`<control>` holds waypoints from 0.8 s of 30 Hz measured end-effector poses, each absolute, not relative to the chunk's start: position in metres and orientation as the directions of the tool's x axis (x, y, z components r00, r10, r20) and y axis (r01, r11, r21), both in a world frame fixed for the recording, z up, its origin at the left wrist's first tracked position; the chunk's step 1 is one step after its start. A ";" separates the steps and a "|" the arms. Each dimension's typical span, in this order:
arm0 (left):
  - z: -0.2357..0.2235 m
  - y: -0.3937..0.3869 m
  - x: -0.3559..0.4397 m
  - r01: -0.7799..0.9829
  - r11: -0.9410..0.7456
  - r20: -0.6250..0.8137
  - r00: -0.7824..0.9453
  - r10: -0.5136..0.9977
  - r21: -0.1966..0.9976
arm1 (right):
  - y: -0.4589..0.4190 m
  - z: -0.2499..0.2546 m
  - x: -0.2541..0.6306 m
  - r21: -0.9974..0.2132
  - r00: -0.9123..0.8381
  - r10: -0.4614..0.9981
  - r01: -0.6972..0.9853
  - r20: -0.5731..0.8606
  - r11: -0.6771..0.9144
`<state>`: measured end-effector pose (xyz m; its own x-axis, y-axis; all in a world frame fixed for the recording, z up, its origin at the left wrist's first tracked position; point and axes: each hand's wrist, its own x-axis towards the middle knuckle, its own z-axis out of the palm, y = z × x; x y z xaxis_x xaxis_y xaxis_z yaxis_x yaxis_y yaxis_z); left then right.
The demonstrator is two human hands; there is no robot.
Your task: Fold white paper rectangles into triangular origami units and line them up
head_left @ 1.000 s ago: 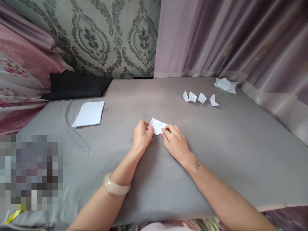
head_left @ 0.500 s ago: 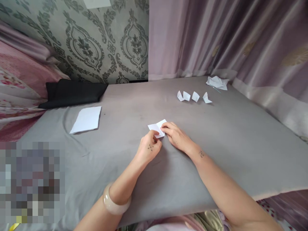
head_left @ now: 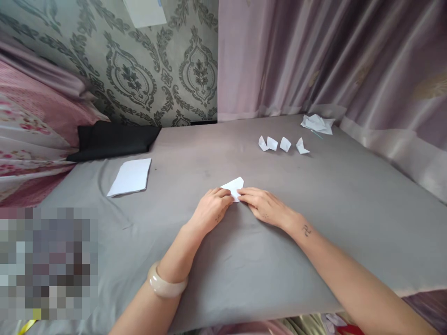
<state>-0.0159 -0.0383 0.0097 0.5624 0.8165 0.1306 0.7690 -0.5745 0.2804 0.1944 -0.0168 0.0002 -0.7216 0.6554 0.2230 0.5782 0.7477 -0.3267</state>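
A small folded sheet of white paper (head_left: 235,185) lies on the grey cloth in front of me, a corner pointing away. My left hand (head_left: 213,207) is closed on its left and near side, with fingertips pressed on the paper and the thumb hidden. From the right, my right hand (head_left: 265,204) has its fingers together, their tips gripping the paper's right edge. The fingertips of both hands are close together over the paper and cover its near part.
Several small folded paper pieces (head_left: 285,144) stand at the back right. Behind them lies a loose pile of white paper (head_left: 317,123). At left are a stack of white sheets (head_left: 131,177) and a folded black cloth (head_left: 117,141). Curtains (head_left: 279,56) border the grey-covered table (head_left: 195,158).
The paper was spread in two flaps with a crease between; now it is folded into one flatter shape. My left hand has turned over palm-down, and my right hand has shifted slightly right and nearer.
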 end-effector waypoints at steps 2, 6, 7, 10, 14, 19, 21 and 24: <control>0.013 -0.039 -0.013 0.767 -0.592 0.111 0.585 0.804 0.249 | -0.016 0.002 0.196 -0.333 -0.727 0.651 0.572 0.218 0.750; 0.019 -0.039 -0.005 0.773 -0.597 0.051 0.602 0.797 0.215 | -0.015 0.005 0.198 -0.372 -0.725 0.648 0.549 0.233 0.748; 0.019 -0.038 -0.003 0.778 -0.581 0.039 0.590 0.807 0.239 | -0.015 0.005 0.199 -0.382 -0.725 0.644 0.539 0.243 0.751; 0.019 -0.034 -0.003 0.785 -0.488 0.036 0.515 0.857 0.382 | -0.015 0.002 0.202 -0.403 -0.727 0.632 0.512 0.267 0.759; 0.019 -0.027 -0.004 0.787 -0.345 0.023 0.388 0.921 0.511 | -0.015 -0.003 0.207 -0.432 -0.718 0.643 0.508 0.266 0.745; 0.018 -0.025 0.000 0.812 -0.218 -0.007 0.263 0.965 0.542 | -0.016 -0.006 0.208 -0.443 -0.712 0.648 0.506 0.270 0.740; 0.014 -0.025 0.001 0.813 -0.191 0.004 0.226 0.974 0.550 | -0.016 -0.006 0.209 -0.450 -0.706 0.653 0.506 0.273 0.736; 0.008 -0.024 0.002 0.827 -0.143 0.012 0.163 0.987 0.544 | -0.016 -0.005 0.209 -0.460 -0.701 0.662 0.512 0.264 0.726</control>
